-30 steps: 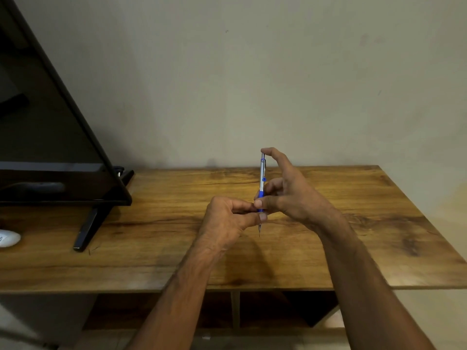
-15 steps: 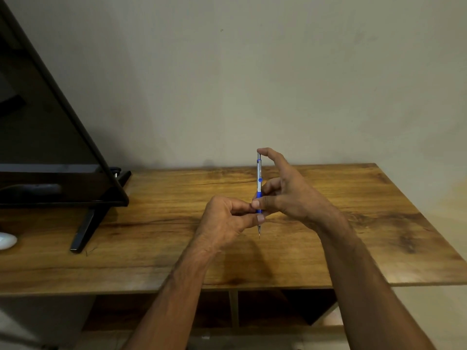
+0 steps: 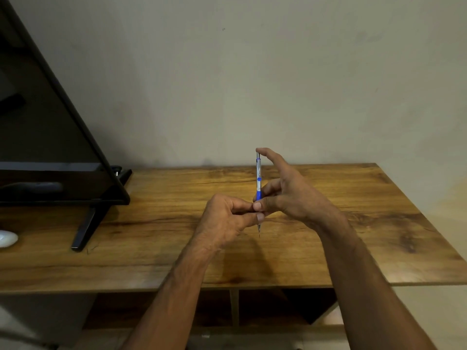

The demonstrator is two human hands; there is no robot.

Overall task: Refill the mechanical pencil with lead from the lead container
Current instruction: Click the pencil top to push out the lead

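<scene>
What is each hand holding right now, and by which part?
The right hand pinches the upright mechanical pencil at its blue grip, index fingertip on the top cap. The left hand pinches its lower end.

Both bare forearms reach from the near side and meet in the middle. The right hand (image 3: 290, 195) pinches the upright pencil (image 3: 258, 183), its forefinger resting on the top end. The left hand (image 3: 227, 218), fingers curled, pinches the pencil's lower part.

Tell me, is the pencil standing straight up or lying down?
Standing straight up. The pencil runs top to bottom, tip down over the table; the right hand holds its blue grip, forefinger on its top end.
</scene>
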